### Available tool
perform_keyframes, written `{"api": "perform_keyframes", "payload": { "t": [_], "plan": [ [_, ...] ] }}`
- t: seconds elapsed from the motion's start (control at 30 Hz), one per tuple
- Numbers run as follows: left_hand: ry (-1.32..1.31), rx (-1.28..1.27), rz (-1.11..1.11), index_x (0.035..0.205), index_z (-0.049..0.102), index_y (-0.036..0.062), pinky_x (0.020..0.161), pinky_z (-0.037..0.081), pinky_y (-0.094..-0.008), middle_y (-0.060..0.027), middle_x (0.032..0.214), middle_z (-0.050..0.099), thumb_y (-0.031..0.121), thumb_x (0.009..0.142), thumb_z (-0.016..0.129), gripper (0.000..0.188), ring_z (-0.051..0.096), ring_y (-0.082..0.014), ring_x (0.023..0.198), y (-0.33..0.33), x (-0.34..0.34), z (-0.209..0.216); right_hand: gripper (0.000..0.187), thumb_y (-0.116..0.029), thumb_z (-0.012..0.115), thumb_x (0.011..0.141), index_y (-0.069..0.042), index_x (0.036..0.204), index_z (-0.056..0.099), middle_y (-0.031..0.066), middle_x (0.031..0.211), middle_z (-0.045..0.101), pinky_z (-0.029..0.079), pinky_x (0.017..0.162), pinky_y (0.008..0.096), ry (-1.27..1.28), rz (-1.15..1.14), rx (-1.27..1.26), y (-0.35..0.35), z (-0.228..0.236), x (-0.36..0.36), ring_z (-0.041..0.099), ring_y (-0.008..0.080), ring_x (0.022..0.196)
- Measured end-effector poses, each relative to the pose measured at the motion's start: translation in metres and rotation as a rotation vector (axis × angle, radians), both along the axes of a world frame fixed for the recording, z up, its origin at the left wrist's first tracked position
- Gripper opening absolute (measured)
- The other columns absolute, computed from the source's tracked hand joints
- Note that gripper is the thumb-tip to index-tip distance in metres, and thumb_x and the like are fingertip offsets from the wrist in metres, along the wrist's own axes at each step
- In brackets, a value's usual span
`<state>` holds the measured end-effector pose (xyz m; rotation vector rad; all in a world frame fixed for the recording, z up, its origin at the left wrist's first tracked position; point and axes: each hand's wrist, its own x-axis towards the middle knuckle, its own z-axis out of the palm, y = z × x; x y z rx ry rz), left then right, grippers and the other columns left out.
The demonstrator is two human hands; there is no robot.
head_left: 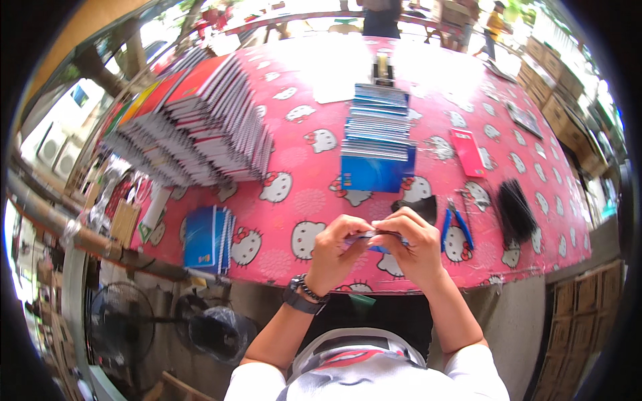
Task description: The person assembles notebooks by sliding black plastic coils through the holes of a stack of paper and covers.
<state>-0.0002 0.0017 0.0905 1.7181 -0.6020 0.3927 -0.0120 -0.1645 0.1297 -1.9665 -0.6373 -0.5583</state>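
Observation:
My left hand [339,248] and my right hand [413,246] meet near the table's front edge, fingertips pinched close together. Between them is a thin blue notebook [378,249], seen nearly edge-on and mostly covered by the fingers. Just beyond the hands, a long row of overlapping blue notebooks [376,174] runs away from me. A black piece [422,208] lies partly behind my right hand. Blue-handled pliers [457,230] rest to the right of that hand. A bundle of thin black wire spirals [516,210] sits farther right.
Tall stacks of spiral notebooks [207,123] with red covers stand at the left. A few blue notebooks [208,239] lie at the front left. A pink-red card [467,152] is on the patterned pink tablecloth [294,200]. A standing fan [120,321] is below left.

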Motion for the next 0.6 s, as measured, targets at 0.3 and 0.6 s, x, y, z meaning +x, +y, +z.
{"api": "perform_keyframes", "payload": {
  "t": [0.3, 0.6],
  "plan": [
    [0.070, -0.085, 0.134, 0.094, 0.058, 0.0042, 0.068, 0.049, -0.0289, -0.0071, 0.083, 0.064, 0.007, 0.085, 0.066, 0.012, 0.062, -0.0167, 0.075, 0.018, -0.014, -0.012, 0.022, -0.002, 0.067, 0.075, -0.002, 0.096, 0.058, 0.0108, 0.089, 0.060, 0.048, 0.068, 0.0385, -0.136, 0.138, -0.196, 0.029, -0.001, 0.009, 0.057, 0.0305, 0.082],
    [-0.051, 0.201, 0.723, 0.090, 0.053, 0.0013, 0.075, 0.040, -0.0332, -0.0098, 0.082, 0.050, 0.022, 0.101, 0.040, 0.027, 0.050, -0.0230, 0.081, 0.147, -0.009, 0.059, 0.066, -0.038, 0.071, 0.078, -0.006, 0.129, 0.044, 0.0199, 0.138, 0.040, 0.034, 0.103, 0.0472, 0.038, 0.023, -0.322, -0.017, -0.006, 0.029, 0.040, 0.0379, 0.123]
  ]
}}
